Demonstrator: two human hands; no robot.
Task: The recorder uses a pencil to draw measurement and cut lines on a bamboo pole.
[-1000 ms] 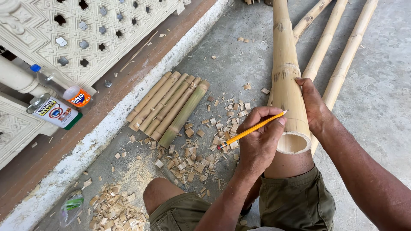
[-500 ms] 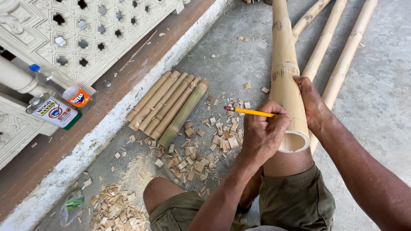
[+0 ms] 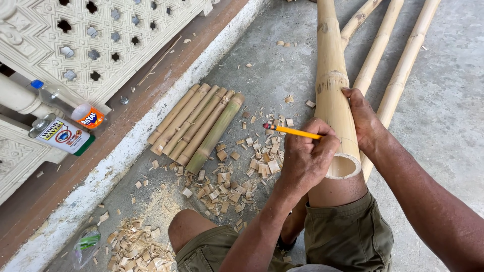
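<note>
The left hand [image 3: 308, 156] pinches a yellow pencil [image 3: 292, 131] against a thick bamboo pole [image 3: 334, 90]; the right hand [image 3: 364, 121] grips the pole's side. Two labelled bottles [image 3: 68, 126] lie at the brown ledge's [image 3: 126, 116] left end.

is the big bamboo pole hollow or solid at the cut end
Hollow: the bamboo pole shows an open ring at its cut end, resting on the knee, by the left hand with the pencil.

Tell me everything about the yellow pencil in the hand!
The pencil is thin and yellow, with a reddish eraser end pointing left over the wood chips. It lies almost level, tilted slightly up at the eraser end. The left hand pinches it in a closed grip, so its tip is hidden behind the fingers, right against the big bamboo pole. The right hand steadies that pole.
</note>
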